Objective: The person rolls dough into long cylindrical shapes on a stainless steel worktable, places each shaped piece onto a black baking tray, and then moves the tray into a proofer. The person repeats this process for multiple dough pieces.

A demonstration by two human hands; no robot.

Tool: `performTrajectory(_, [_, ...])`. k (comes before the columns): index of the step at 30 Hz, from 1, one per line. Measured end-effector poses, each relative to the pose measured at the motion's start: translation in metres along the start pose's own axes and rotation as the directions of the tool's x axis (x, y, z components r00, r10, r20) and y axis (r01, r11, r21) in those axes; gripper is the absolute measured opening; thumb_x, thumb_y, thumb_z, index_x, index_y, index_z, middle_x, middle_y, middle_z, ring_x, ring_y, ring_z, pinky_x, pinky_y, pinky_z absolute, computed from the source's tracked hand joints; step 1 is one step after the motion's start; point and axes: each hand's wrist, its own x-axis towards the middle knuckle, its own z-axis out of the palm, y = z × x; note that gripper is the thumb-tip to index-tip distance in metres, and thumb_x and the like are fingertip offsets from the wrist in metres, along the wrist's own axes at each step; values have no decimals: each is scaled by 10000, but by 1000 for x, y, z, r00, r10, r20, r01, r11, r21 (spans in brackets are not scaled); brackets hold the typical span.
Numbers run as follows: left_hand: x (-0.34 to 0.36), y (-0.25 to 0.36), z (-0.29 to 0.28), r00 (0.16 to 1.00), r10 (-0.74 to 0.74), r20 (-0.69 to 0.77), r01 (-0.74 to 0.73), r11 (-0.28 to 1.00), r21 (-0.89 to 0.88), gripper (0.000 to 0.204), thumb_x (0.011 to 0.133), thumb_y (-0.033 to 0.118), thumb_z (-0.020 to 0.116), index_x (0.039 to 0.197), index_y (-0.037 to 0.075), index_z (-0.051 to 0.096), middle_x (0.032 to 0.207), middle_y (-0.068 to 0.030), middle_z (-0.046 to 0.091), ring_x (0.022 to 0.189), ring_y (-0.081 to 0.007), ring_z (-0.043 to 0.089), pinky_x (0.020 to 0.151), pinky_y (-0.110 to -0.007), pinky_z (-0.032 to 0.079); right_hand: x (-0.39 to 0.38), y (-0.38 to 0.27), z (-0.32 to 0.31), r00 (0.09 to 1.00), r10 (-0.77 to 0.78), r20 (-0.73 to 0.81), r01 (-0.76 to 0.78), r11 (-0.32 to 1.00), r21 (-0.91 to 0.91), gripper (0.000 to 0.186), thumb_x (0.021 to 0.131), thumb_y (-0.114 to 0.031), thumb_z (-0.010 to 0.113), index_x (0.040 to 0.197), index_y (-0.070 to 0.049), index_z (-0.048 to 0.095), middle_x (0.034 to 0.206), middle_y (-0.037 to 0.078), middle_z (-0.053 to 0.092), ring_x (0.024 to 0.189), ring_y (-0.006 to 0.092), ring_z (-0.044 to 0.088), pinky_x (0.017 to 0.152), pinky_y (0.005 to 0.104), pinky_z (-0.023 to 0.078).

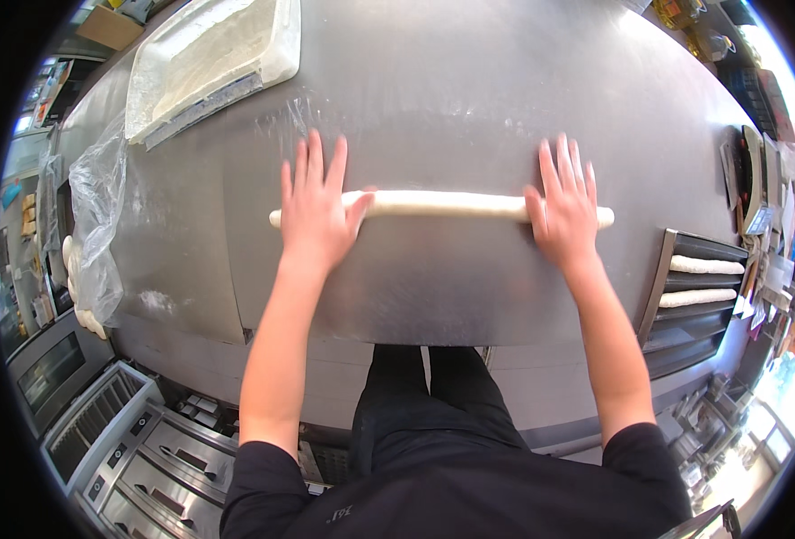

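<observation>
Worktop of smooth grey metal [433, 108] lies beneath my long, pale, cylindrical dough rope [451, 205]. My left hand [313, 211] and right hand [564, 216] lie across the rope near either end, fingers outstretched, gripping nothing. Uneven palm pressure could thin or tear it; my hands hide the stretches beneath them.

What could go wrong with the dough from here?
Left hand and right hand lie flat over the dough near its ends: uneven pressure could leave it thicker on one side. It also lies directly on the table, so it might stick.
</observation>
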Motion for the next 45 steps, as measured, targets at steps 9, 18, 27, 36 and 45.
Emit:
performTrajectory(9, [-221,16,-18,978,-71,196,65,997,36,1054,1074,652,697,1867,108,266,1915,-338,173,1742,-637,165,1361,-758,212,-193,5,-26,990,-15,143,0,995,100,806,1151,-489,570,1776,4,444,1861,303,374,1740,518,318,1405,664,214])
performTrajectory(18, [20,-90,11,969,-156,-194,152,988,-38,883,1157,526,629,1827,34,334,1872,-354,279,1741,-530,267,1387,-695,215,52,99,16,986,141,-89,-141,990,-2,804,1215,-599,428,1817,-66,394,1886,227,361,1760,447,297,1421,606,216])
performTrajectory(27, [-120,-71,0,1000,23,-10,-24,992,-123,922,1162,538,596,1858,36,255,1914,-314,210,1770,-519,222,1405,-672,210,-106,77,-14,998,48,47,-51,996,66,778,1227,-486,438,1824,2,333,1885,276,335,1757,493,284,1415,617,227])
performTrajectory(36, [-158,-37,-2,998,-57,25,59,996,-63,1035,1149,752,463,1874,61,204,1924,-336,118,1780,-554,125,1395,-714,175,-124,61,-15,994,102,38,-105,990,91,865,1220,-591,391,1838,7,299,1896,277,309,1768,498,252,1414,631,207])
performTrajectory(45, [39,-117,18,947,-283,-154,252,948,-196,841,1212,586,487,1866,109,261,1918,-320,165,1788,-492,152,1399,-730,104,66,138,25,933,359,-36,-351,927,130,817,1227,-612,380,1833,-65,356,1911,222,309,1789,419,228,1431,611,149])
